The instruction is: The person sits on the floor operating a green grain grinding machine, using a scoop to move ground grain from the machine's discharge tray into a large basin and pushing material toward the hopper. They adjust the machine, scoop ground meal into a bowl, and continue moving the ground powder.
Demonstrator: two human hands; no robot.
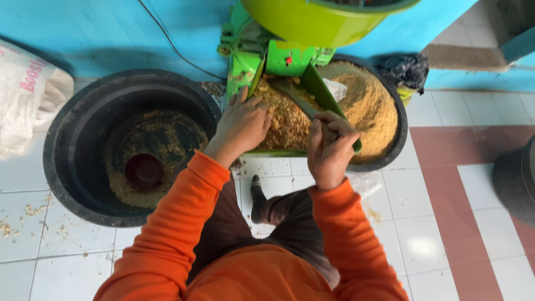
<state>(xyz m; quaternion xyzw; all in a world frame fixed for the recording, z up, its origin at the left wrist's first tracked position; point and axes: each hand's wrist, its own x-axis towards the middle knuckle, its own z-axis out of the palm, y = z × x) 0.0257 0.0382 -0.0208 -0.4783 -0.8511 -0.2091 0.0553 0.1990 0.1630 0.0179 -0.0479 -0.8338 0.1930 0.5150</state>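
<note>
The scoop is dark green and lies tilted in the green tray under the green machine, its blade buried in tan meal. The right hand is closed around the scoop's handle at the tray's near edge. The left hand lies flat, fingers spread narrow, palm down on the meal at the tray's left side; it holds nothing.

Behind the tray stands a black tub, heaped with the same meal. A yellow-green hopper sits on top of the machine. A clear plastic scrap lies between the scoop and the heap.

To the left, on the floor, stands a second, larger black tub. It holds a thin ring of meal around a dark red cup at its bottom. A white sack leans near the floor's far-left corner, against the blue wall. A black bag lies by the wall, just beside the first tub. Another dark container shows at the floor's right edge. Meal crumbs are scattered on the tiles at the left. Both sleeves are orange.
</note>
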